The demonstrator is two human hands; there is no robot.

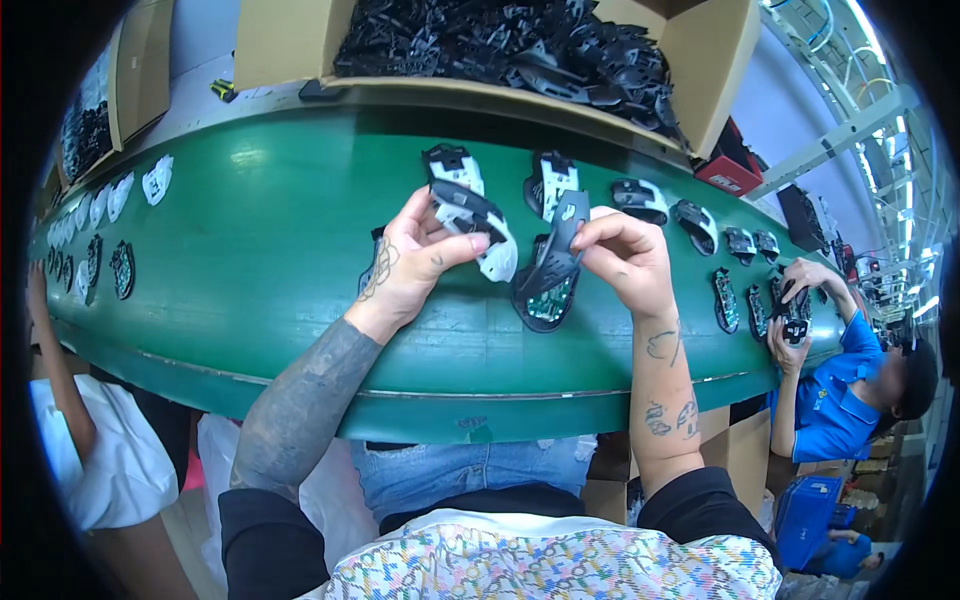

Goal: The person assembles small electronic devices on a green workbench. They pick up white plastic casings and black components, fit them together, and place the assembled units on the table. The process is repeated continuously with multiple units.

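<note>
while both hands hold mouse parts over the green belt

as the person leans over a green conveyor tabletop (260,260), the left hand (410,265) holds a white and black mouse shell (475,225) just above the belt, thumb and fingers closed around its near end. the right hand (625,255) pinches a black mouse top cover (562,235), fingers closed on its right edge, tilting it over a black mouse base (545,295) whose green circuit board shows. the base lies on the belt between the two hands, just right of the shell.

this looks like the fitting step: the cover is at the base but seems not yet seated. the next move would call for lining up the cover's edges with the base and pressing evenly, while the left hand keeps its shell clear.

more mouse parts (640,200) lie in a row along the far side of the belt, running right toward a co-worker in a blue shirt (835,395). a cardboard box of black shells (520,45) stands on the far edge. at the left, white parts (110,200) lie on the belt.
</note>
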